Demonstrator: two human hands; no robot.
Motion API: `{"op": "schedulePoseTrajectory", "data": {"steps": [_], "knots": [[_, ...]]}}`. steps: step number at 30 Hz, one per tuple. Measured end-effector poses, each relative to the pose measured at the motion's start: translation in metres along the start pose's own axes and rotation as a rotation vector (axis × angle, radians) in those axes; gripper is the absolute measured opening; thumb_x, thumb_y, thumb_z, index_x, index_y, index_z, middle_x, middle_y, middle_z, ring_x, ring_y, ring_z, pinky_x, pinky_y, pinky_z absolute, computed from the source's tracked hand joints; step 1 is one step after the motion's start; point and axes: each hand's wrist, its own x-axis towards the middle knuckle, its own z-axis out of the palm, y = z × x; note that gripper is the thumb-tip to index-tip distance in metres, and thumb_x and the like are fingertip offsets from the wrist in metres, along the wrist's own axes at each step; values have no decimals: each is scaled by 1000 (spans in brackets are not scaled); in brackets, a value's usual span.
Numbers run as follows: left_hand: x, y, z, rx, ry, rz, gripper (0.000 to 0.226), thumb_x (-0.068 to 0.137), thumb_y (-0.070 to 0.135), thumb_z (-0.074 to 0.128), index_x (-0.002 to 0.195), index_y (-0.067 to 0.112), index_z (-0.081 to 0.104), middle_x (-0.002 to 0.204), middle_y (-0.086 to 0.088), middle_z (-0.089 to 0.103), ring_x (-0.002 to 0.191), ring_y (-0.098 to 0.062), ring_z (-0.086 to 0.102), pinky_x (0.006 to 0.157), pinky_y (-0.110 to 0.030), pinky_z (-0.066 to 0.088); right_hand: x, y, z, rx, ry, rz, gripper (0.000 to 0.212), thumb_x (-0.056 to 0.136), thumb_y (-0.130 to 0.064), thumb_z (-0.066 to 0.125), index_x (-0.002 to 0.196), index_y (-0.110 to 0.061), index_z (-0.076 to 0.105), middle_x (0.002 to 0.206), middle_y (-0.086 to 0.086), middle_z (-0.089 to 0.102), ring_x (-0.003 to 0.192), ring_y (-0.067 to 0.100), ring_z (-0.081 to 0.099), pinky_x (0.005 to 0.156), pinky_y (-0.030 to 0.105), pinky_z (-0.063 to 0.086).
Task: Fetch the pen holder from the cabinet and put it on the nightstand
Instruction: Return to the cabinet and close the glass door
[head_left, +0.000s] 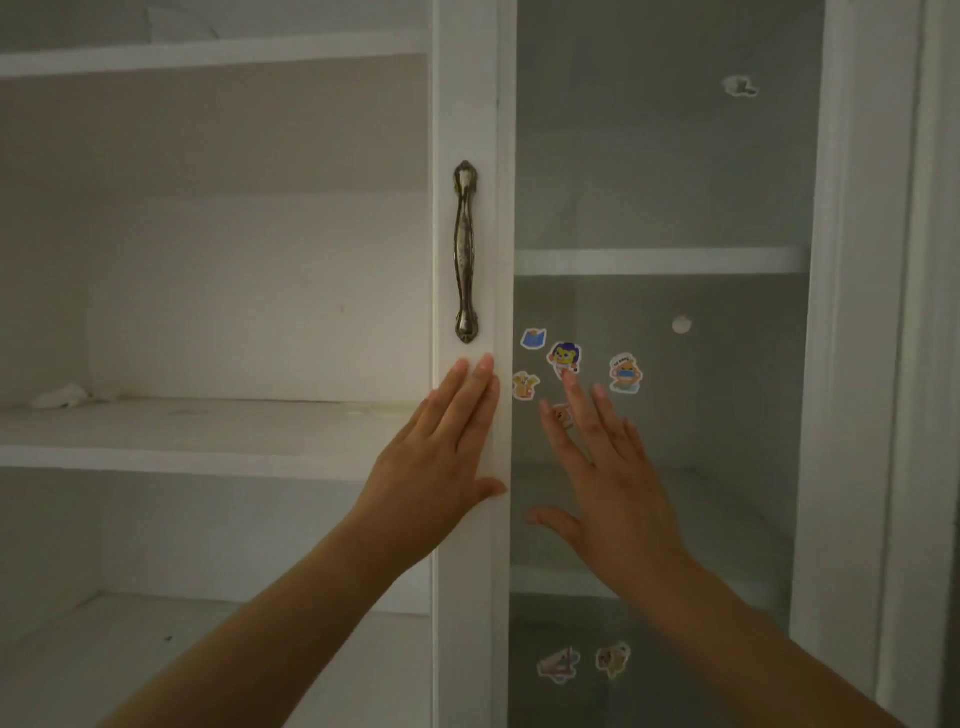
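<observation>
A white cabinet fills the head view. Its glass door (675, 182) stands on the right, with a white frame (467, 104) and a dark metal handle (466, 252). My left hand (441, 447) lies flat on the door frame just below the handle, fingers together. My right hand (608, 467) is spread flat against the glass pane, fingers apart. Neither hand holds anything. No pen holder shows on any shelf in view.
Open white shelves (208, 431) lie to the left; a crumpled white scrap (60, 396) sits at the far left of the middle one. Several cartoon stickers (626, 373) dot the glass. More shelves (660, 261) show dimly behind the pane.
</observation>
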Motion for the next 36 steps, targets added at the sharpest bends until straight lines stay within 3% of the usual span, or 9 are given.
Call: {"op": "schedulePoseTrajectory", "data": {"steps": [3,7,10,16,19,25,31,34,36], "knots": [[-1,0,-3,-1,2,7,103,60,54,67,138,-1,27,146,-18,35,136,-31,24,97,-44,27,-2,-2,-3,-3,15,-6,106,62,-50,75,144,-17,15,156,9,5,142,29,3,108,47,17],[-7,-1,-3,-63,-54,25,115,55,59,71,140,0,22,151,-16,25,137,-32,22,94,-37,32,-7,-6,-3,-29,50,-25,100,58,-47,78,139,-10,32,153,14,18,138,35,22,105,43,34],[-6,-1,3,-90,-93,4,125,48,60,75,142,1,17,152,-13,16,137,-31,19,89,-33,31,-4,-6,3,-6,76,-18,101,54,-45,81,136,-8,37,151,15,24,136,35,27,100,40,37],[0,-2,9,-172,-146,35,119,68,58,64,136,12,-22,147,-1,-27,137,-22,-21,101,-32,17,0,-6,15,-5,83,-1,107,52,-44,82,138,-8,31,151,14,16,137,34,19,98,44,41],[-1,-3,8,-139,-139,29,124,58,61,70,141,8,-5,152,-6,-6,139,-26,-1,94,-33,28,-1,-5,15,-33,71,-14,105,53,-47,80,138,-8,33,151,15,20,136,34,18,97,45,43],[3,-5,17,-152,-130,37,123,57,57,72,140,8,-4,151,-6,-6,139,-26,-1,94,-34,29,3,0,22,-57,41,-8,108,52,-44,83,140,-11,29,152,14,17,137,35,18,99,42,38],[4,-2,12,-66,-173,16,124,45,63,74,139,-3,25,149,-18,28,135,-35,23,89,-37,39,4,-1,17,-99,13,-11,103,55,-48,80,138,-9,33,150,18,25,135,39,27,98,45,40],[3,-2,10,-29,-173,20,123,49,62,74,140,-2,21,150,-19,27,136,-34,21,93,-38,31,3,-1,15,-65,28,-12,104,54,-46,82,138,-9,34,149,18,28,134,39,29,97,47,43],[3,-2,6,-39,-202,25,123,56,62,70,142,3,6,154,-15,11,139,-32,10,102,-43,25,2,-1,12,-10,24,-17,103,55,-44,82,138,-9,33,148,18,30,134,38,28,96,47,42]]}}
